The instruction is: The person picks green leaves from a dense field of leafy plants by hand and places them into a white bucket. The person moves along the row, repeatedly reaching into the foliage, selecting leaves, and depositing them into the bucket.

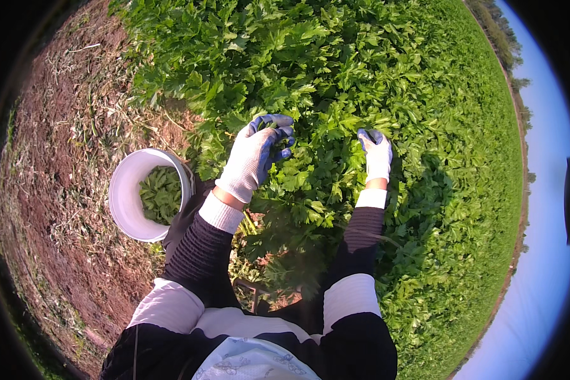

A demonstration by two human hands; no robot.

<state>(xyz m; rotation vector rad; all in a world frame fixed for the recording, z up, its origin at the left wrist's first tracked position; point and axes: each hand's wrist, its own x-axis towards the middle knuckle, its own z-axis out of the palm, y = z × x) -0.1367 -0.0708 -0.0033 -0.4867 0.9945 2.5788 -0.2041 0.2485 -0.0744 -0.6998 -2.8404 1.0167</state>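
Note:
My left hand (251, 154), in a white knit glove with a blue coated palm, curls its fingers around a few small green leaves (267, 126). It is raised over the near edge of a dense bed of celery-like plants (297, 178). Farther right, my right hand (376, 151) wears a matching glove and reaches in among the foliage. Its thumb and forefinger are bent towards each other at the leaf tips; whether a leaf is pinched there is hidden. A white plastic bucket (123, 199) stands left of my left forearm, with loose green leaves (161, 194) inside.
Bare reddish soil (38, 175) strewn with dry plant litter runs along the left. Leafy crop stretches away right to trees (498, 42) at the field's edge. Between my legs, a brown metal frame (254, 289) shows partly. My dark-clad leg (178, 232) is beside the bucket.

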